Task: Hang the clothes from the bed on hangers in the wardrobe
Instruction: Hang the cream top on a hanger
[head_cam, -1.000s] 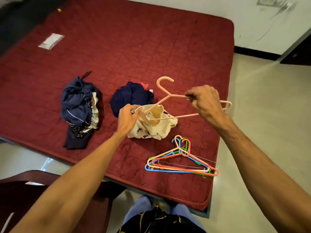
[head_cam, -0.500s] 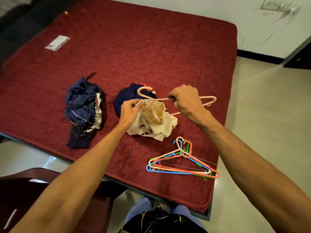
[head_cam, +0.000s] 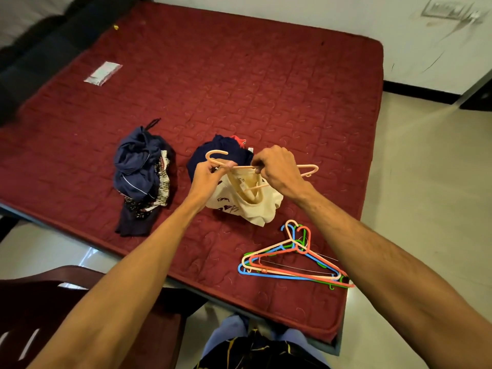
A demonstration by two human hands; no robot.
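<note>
A bed [head_cam: 266, 89] with a dark red quilted cover fills most of the view, its near edge running from the left down towards the lower right, with pale tiled floor [head_cam: 426, 182] beside it and a white wall [head_cam: 319, 20] behind. A dark wooden chair [head_cam: 40, 302] stands at the lower left, next to the person's legs. On the cover, left of centre, lies a crumpled pile of navy clothes [head_cam: 138, 177] with a patterned piece tucked under it. Near the middle sits a cream garment [head_cam: 253, 209] with dark print, bunched up, its neck opening facing upward; a second navy garment [head_cam: 226, 150] lies just behind it, touching it. Close to the bed's near edge, to the right of the cream garment, a stack of coloured hangers [head_cam: 292, 262] lies flat, hooks pointing away from the person. Both bare arms reach over the cream garment. A pale peach hanger [head_cam: 308, 168] is held just above it, hook to the left, one shoulder tip jutting out to the right and its lower part dipped into the neck opening. The left hand [head_cam: 210, 177] pinches the hanger just below the hook; whether it also holds the collar cannot be told. The right hand [head_cam: 277, 166] has its fingers curled round the hanger's upper arm. Far off on the cover lie a small clear packet [head_cam: 103, 73] and a tiny yellow speck [head_cam: 115, 27].
</note>
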